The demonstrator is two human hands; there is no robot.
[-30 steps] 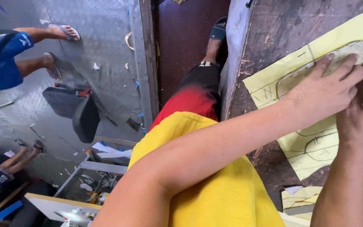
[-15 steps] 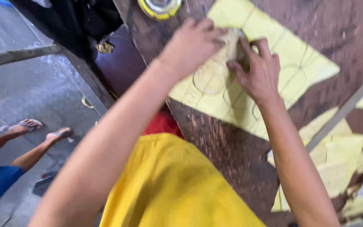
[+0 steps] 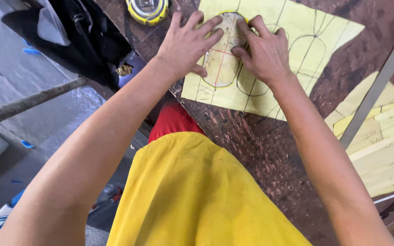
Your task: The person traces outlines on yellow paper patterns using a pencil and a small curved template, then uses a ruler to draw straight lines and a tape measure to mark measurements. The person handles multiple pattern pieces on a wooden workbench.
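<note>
Two hands flat on one oval template [image 3: 222, 54]: left hand [image 3: 188, 43] with fingers [image 3: 210, 25] spread across its left edge and top, right hand [image 3: 265, 50] with fingers [image 3: 245, 29] slightly splayed, pressing its right edge. Pinned between both, equally near. Long axis running away from the body. Beneath the template, yellow sheet [image 3: 324, 36] with drawn outlines; up-left of it, tape measure [image 3: 147, 10] on the brown table [image 3: 270, 146].
</note>
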